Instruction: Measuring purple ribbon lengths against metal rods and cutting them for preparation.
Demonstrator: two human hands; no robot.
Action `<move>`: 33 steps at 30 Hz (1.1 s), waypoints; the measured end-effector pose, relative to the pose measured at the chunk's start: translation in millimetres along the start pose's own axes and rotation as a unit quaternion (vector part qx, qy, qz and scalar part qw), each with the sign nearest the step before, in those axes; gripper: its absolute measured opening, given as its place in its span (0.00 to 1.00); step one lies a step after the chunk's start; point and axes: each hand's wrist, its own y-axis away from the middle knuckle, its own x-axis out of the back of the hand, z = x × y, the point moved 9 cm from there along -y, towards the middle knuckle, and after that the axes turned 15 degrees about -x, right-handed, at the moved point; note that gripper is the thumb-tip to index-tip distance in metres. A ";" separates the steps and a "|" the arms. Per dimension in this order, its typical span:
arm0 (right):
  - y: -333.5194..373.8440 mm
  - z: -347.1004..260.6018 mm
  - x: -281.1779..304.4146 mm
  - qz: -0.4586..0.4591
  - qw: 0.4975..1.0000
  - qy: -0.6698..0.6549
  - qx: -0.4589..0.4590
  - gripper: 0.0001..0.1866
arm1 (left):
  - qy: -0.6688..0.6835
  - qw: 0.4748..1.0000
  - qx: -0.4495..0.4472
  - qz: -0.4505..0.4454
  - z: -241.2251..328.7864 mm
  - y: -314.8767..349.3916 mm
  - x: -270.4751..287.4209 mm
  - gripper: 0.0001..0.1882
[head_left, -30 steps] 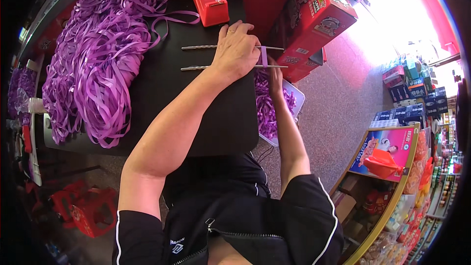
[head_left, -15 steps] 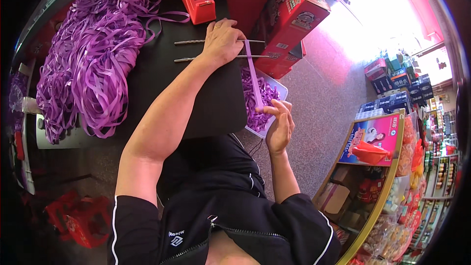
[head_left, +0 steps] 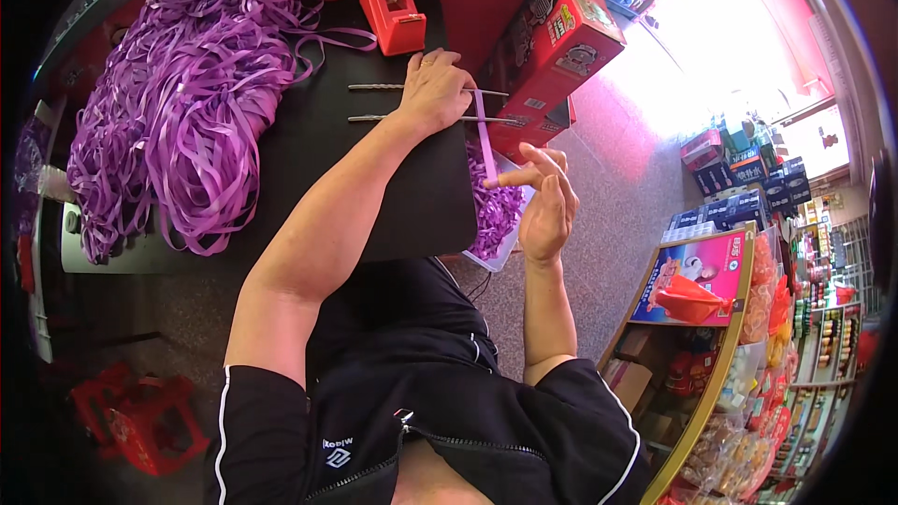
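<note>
A short purple ribbon (head_left: pixel 485 136) runs straight from my left hand (head_left: pixel 437 92) to my right hand (head_left: pixel 544 201). My left hand is closed over two thin metal rods, at the ribbon's upper end. One rod (head_left: pixel 372 87) looks twisted; the other rod (head_left: pixel 369 119) lies nearer to me. Both stick out past the right edge of the black table (head_left: pixel 374 215). My right hand has its index finger stretched left, with the ribbon's lower end at the fingertip; how the other fingers grip is partly hidden. Beneath it, a white bin (head_left: pixel 510 248) holds purple ribbon pieces (head_left: pixel 496 224).
A big heap of purple ribbon (head_left: pixel 187 112) covers the table's left side, one loop trailing toward a red tape dispenser (head_left: pixel 393 19). Red boxes (head_left: pixel 561 37) stand beyond the rods. A wood-framed display cabinet (head_left: pixel 711 365) is at right, a red stool (head_left: pixel 150 421) at lower left.
My right hand has moved up toward the rods, and the ribbon stretch between my hands is shorter. My left hand stays at the rods. The view has shifted slightly.
</note>
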 end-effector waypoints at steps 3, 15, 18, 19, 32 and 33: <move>17.5 13.0 0.7 0.016 0.999 -0.033 -0.034 0.26 | 0.003 1.000 0.005 -0.006 0.0 0.8 1.5 0.11; -0.4 12.2 11.6 0.029 0.972 -0.228 -0.051 0.26 | 0.010 1.000 0.011 -0.022 -3.1 -0.5 0.8 0.11; -7.1 9.5 15.8 0.027 0.980 -0.195 -0.041 0.26 | 0.009 1.000 0.014 -0.022 -3.9 0.5 0.9 0.11; -1.3 16.0 16.6 0.019 0.982 -0.181 -0.047 0.26 | 0.011 1.000 0.016 -0.021 -2.6 -0.6 -1.0 0.11; 59.5 70.6 14.2 0.031 0.977 -0.139 -0.162 0.26 | 0.012 0.999 0.013 -0.034 -2.8 -1.7 -0.8 0.11; 57.7 69.1 14.9 0.032 0.977 -0.139 -0.160 0.26 | 0.011 0.999 0.012 -0.034 -2.2 -1.9 -1.0 0.11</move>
